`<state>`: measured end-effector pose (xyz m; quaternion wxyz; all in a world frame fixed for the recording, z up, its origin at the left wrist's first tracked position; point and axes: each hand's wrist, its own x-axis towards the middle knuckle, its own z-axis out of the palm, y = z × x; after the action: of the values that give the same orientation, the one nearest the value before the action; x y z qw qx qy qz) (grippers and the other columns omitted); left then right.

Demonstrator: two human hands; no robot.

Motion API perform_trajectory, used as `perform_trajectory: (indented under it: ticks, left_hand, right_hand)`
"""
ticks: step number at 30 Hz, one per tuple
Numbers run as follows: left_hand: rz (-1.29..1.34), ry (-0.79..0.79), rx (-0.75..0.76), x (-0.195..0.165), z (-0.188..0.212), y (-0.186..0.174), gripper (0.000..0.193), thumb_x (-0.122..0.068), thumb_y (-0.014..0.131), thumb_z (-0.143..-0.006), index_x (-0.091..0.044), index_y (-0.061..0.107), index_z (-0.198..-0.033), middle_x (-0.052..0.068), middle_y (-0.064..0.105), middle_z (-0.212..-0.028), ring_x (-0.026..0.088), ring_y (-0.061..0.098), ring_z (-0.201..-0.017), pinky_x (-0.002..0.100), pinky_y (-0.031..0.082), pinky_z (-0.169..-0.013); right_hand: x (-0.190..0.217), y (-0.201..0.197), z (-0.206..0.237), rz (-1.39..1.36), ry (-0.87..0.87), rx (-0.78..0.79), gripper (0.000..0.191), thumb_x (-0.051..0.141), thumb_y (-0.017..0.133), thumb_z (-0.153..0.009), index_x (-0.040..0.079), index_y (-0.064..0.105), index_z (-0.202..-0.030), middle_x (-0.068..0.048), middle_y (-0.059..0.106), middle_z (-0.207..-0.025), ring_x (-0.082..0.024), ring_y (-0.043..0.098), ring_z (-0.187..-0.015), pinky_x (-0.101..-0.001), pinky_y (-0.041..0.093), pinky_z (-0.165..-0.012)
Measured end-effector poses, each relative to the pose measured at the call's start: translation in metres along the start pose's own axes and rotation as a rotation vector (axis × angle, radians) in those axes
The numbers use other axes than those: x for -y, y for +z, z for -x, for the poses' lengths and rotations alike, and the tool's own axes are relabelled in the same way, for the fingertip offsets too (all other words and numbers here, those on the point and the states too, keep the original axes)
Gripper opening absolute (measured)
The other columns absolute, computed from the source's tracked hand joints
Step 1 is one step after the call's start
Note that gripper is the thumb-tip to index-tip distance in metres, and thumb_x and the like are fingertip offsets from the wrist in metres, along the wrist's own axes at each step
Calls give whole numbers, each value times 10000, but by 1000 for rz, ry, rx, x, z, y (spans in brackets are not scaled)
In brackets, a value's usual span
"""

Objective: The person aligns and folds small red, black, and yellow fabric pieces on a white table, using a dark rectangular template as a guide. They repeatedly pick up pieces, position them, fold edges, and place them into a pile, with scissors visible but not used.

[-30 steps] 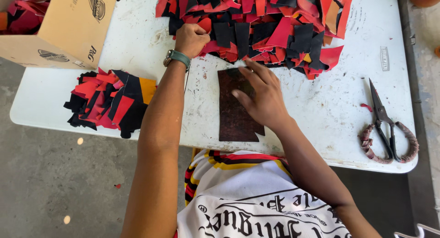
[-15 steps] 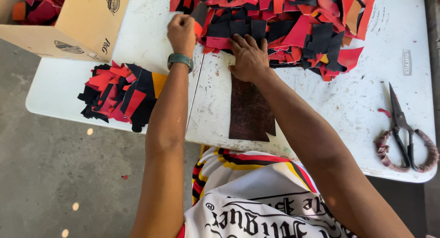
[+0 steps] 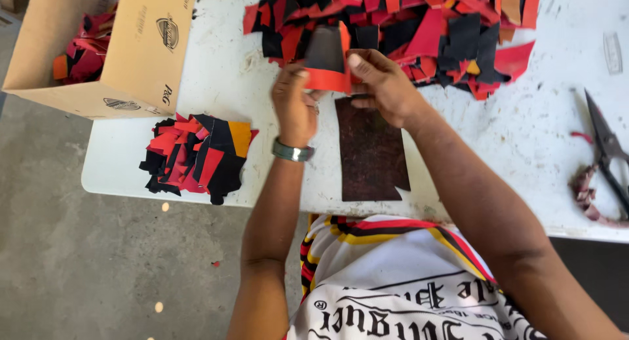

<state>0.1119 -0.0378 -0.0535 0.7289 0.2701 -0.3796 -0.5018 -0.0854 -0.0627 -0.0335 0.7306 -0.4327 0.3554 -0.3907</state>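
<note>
At the far left a cardboard box (image 3: pixel 108 52) sits at the table's corner with red and black scraps inside; just right of it, near the front edge, lies a small heap of scraps (image 3: pixel 196 158), red, black and one orange. Next comes the left hand (image 3: pixel 295 104), a watch on its wrist, pinching the left edge of a red and black piece (image 3: pixel 327 61); the right hand (image 3: pixel 383 84) pinches the same piece from the other side, so both are closed on it and it hangs just above the table, over the top end of a dark brown sheet (image 3: pixel 368 150) lying flat in front of the person. The step in hand looks like lifting one piece from the big pile (image 3: pixel 419 25) behind (judging from the grip alone); laying it down squarely would call for a steady two-handed hold. Far right, scissors (image 3: pixel 606 150) with wrapped handles rest well apart. The white table (image 3: pixel 524 143) is scuffed and speckled; below it is bare grey concrete floor (image 3: pixel 98 268).
</note>
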Motion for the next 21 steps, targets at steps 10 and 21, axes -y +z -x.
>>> perform_trajectory:
  ticks: [10,21]
  left_hand:
    - [-291,-140,374,35,89,68,580,-250,731,-948,-45,473,-1426,39,565,-1366,154,532,-1330,418,422,-1181]
    - [49,-308,348,48,69,43,264,-171,706,-1018,-60,670,-1255,24,698,-1093,114,632,-978,310,531,-886]
  right_hand:
    - [-13,-64,62,-362,-243,-75,500,80,810,-922,57,539,-1342,-45,697,-1169,-199,687,-1057,-366,584,-856]
    - [-11,-74,125,220,-288,307,359,20,742,-961,-10,659,-1309,-81,665,-1309,-162,629,-1204,-357,537,-1022]
